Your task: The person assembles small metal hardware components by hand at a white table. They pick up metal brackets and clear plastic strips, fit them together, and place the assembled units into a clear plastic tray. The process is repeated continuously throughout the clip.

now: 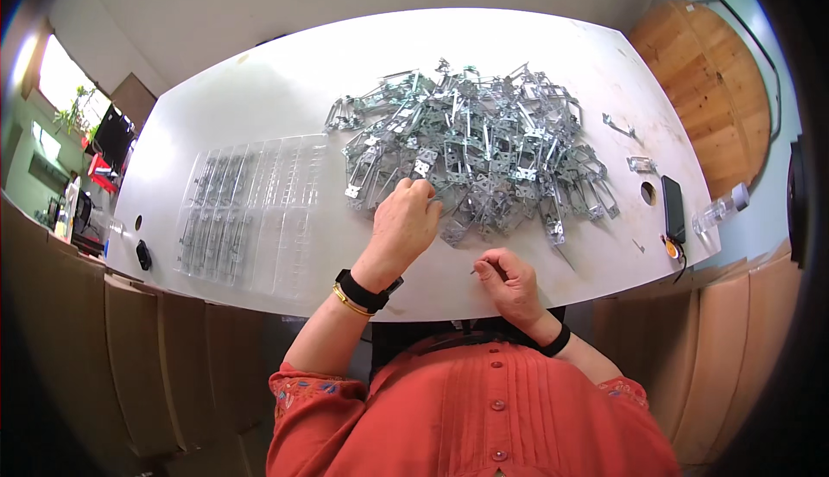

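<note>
The left hand (pixel 404 225) dips its bent fingertips into the near edge of a loose heap of silvery, flat-plated metal brackets (pixel 484 145); its fingers hide whether it grips one. The right hand (pixel 509 285), just nearer the body, pinches a small, thin, dark piece (pixel 475 271) between thumb and finger, probably for fine control. The heap lies centrally on the white table (pixel 259 101), seemingly for easy reach. To its left, a clear ribbed plastic tray (pixel 294 218) keeps metal parts in rows, apparently separated by its slots. A black phone (pixel 673 209) sits rightward, seemingly clear of the hands.
</note>
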Motion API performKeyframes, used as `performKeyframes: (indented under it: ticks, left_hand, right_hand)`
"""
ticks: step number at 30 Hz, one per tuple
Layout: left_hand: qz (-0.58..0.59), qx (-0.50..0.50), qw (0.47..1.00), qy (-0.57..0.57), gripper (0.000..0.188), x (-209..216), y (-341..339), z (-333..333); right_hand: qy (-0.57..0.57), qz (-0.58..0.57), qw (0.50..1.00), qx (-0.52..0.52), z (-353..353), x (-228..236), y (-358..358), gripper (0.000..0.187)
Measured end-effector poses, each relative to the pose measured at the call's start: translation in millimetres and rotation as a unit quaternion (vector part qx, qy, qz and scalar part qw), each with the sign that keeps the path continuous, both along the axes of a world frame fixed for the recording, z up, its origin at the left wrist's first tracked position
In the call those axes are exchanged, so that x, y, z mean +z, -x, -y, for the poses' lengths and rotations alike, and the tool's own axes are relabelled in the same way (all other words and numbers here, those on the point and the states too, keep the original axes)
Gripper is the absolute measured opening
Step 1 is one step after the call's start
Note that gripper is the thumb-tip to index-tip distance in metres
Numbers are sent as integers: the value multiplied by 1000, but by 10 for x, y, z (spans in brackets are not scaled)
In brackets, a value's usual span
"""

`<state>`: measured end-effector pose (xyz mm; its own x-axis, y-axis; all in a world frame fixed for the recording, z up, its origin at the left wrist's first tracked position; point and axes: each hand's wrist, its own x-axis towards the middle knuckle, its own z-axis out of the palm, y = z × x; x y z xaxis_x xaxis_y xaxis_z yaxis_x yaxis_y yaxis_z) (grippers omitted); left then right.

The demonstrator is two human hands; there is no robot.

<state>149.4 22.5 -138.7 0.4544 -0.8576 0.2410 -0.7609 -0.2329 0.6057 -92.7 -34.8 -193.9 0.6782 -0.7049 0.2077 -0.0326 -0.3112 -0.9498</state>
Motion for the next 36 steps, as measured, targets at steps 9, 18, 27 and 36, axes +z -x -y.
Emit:
performKeyframes:
  ticks: [9, 18, 27, 36]
  left_hand:
    - [54, 35, 995, -80, 19, -93, 5, 145]
    - [18, -38, 996, -78, 30, 55, 337, 114]
    - [26, -32, 992, -120, 46, -10, 452, 165]
    - [-30, -16, 996, -80, 42, -116, 360, 217]
  right_hand:
    - [17, 3, 1000, -1, 14, 52, 1, 11]
    - [12, -1, 1000, -2, 21, 55, 13, 10]
    - [15, 6, 1000, 0, 13, 53, -3, 11]
    - [19, 9, 1000, 4, 25, 58, -6, 10]
